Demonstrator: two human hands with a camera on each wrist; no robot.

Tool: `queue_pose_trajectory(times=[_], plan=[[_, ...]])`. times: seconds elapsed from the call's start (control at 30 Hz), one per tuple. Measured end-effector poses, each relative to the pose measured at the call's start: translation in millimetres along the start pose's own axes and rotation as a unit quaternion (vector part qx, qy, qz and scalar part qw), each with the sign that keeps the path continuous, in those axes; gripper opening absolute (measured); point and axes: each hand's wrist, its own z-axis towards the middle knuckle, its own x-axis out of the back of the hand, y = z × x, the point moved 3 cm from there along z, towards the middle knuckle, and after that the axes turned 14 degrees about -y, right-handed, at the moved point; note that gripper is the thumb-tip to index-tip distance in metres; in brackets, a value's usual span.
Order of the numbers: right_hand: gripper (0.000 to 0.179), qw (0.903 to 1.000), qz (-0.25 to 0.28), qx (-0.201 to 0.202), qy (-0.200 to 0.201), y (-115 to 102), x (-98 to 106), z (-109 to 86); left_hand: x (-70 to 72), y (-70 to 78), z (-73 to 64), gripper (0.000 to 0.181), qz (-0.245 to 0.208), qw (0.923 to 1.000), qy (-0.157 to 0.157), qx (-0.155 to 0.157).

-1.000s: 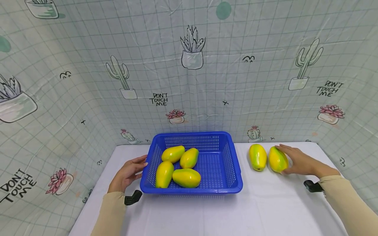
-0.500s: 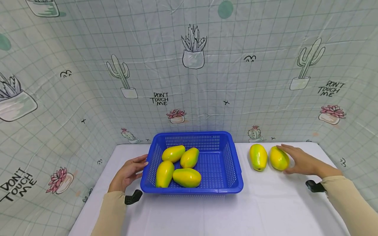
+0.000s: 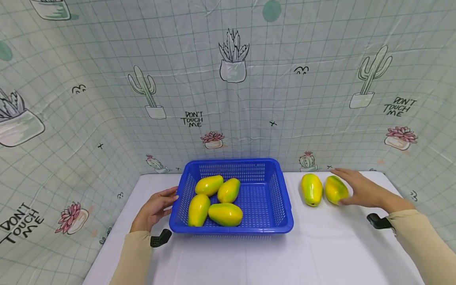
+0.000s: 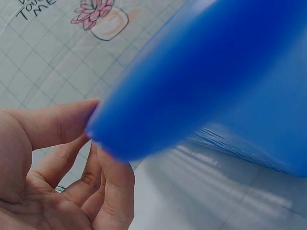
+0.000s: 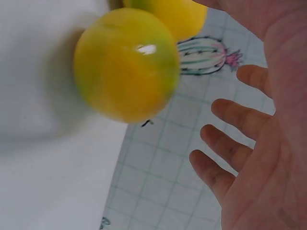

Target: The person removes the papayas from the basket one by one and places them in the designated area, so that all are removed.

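Note:
My left hand (image 3: 155, 208) pinches the left rim of a blue plastic basket (image 3: 231, 230). In the left wrist view, thumb and forefinger meet the edge of the basket (image 4: 192, 81) from either side. Several yellow-green papayas (image 3: 225, 214) lie in the basket's left half. To the right of the basket, one papaya (image 3: 311, 190) lies on the table beside another papaya (image 3: 336, 190). My right hand (image 3: 367, 192) is just right of that second one, fingers spread and thumb near its lower end. In the right wrist view, the fingers stand apart from the nearer papaya (image 5: 127, 64).
A white cloth covers the table (image 3: 246, 261). Behind and on both sides hangs a gridded curtain (image 3: 249, 103) printed with cacti, close to the table's back edge. A black wrist device (image 3: 378, 221) is on the right arm, another wrist device (image 3: 161, 238) on the left.
My right hand has loosened from the rightmost papaya, its fingers lifting off and spreading. That papaya has turned slightly. The left hand and basket have not moved.

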Motion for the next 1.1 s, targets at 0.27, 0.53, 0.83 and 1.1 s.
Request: queue_pose_trajectory(times=[0.27,0.53,0.83,1.1], plan=[[0.094,0.9987,-0.016,0.044,0.022,-32,10,3.8,-1.0,0.3,-0.4,0.058,0.000,1.0000,0.001,0.004],[0.091,0.9970,-0.028,0.067,0.027,-60,15,7.9,-1.3,2.8,-2.1,0.057,0.003,1.0000,0.000,0.005],[0.090,0.9934,-0.042,0.103,0.029,-81,13,13.5,-1.2,1.3,-0.4,0.059,0.005,1.0000,-0.003,0.003],[0.088,0.9897,-0.066,0.125,0.022,-102,11,19.0,-0.5,0.1,-0.4,0.058,0.002,1.0000,-0.003,0.001]])
